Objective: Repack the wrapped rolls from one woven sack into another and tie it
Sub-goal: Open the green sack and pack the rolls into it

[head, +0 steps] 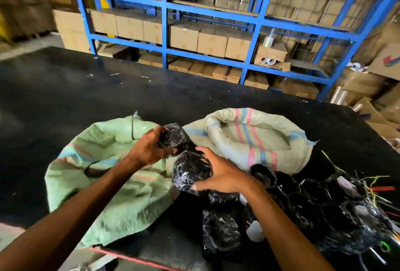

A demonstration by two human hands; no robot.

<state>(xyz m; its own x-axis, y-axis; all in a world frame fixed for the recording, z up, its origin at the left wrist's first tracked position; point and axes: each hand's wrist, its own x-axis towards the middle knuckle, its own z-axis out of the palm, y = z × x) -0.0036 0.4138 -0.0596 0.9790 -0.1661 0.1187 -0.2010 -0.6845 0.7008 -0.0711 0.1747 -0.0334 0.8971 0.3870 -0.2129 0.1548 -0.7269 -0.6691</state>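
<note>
loose wrapped rolls crowd the near worktop. right hand cups one roll, left hand grips another over the green sack. they look dense, the film slick; hold each round its girth.
</note>
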